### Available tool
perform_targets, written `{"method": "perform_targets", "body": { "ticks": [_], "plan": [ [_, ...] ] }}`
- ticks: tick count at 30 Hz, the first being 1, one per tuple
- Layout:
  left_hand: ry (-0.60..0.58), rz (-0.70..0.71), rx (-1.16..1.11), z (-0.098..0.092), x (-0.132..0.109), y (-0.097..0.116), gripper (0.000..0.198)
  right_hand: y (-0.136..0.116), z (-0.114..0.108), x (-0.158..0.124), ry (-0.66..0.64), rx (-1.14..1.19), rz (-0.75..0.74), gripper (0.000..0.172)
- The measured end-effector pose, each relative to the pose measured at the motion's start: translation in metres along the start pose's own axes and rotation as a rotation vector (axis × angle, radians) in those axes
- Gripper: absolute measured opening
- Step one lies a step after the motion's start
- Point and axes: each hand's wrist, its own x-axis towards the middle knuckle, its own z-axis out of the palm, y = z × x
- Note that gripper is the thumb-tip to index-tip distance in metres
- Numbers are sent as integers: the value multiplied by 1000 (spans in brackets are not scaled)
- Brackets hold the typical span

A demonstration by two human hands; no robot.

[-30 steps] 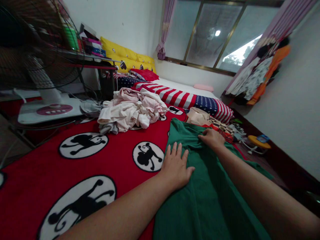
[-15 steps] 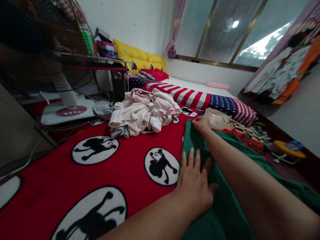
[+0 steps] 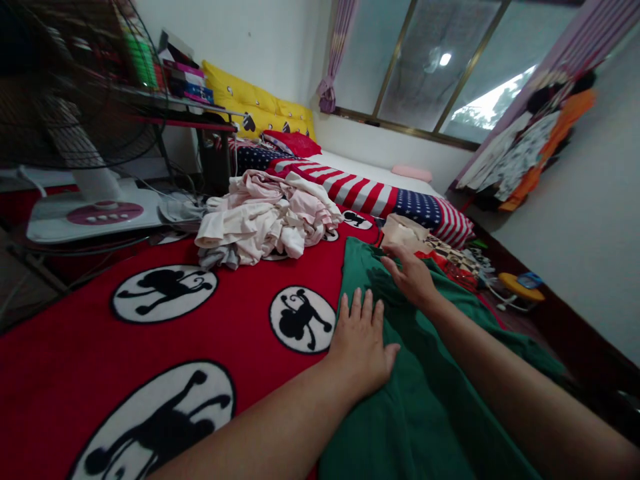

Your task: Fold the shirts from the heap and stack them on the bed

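A green cloth [image 3: 425,407], perhaps a garment, is spread over the red blanket [image 3: 250,333] with the black monkey pattern. My left hand [image 3: 361,345] lies flat near the cloth's left edge, fingers stretched out. Farther up, my right hand [image 3: 411,275] hovers at or just over the far part of the cloth, thumb and fingers apart and nothing gripped. Some creases run across the cloth by the right hand. Left of the cloth's far edge, a heap of pale pink and cream laundry [image 3: 270,217] sits on the blanket.
A fan [image 3: 95,167] stands at the left beside a cluttered desk. Behind are a bed with a flag-print cover [image 3: 350,187] and a yellow cushion [image 3: 260,100]. Beyond the cloth lie a beige bag-like item [image 3: 404,232] and checkered fabric; a yellow stool [image 3: 520,287] stands right.
My right hand has let go of the cloth's far corner and shifted right of it. The cloth lies flatter and wider; my left hand stays flat on it. The view has turned right.
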Motion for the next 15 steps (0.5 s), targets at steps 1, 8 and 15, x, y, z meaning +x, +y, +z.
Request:
{"method": "perform_targets", "body": {
  "ticks": [1, 8, 15],
  "plan": [
    [3, 6, 8, 1, 0, 0, 73, 7, -3, -17, -52, -65, -42, 45],
    [-3, 25, 85, 5, 2, -5, 69, 40, -51, -70, -13, -92, 87, 45],
    [-12, 29, 119, 5, 2, -5, 68, 98, -128, -128, 273, -391, 725, 43]
  ]
}}
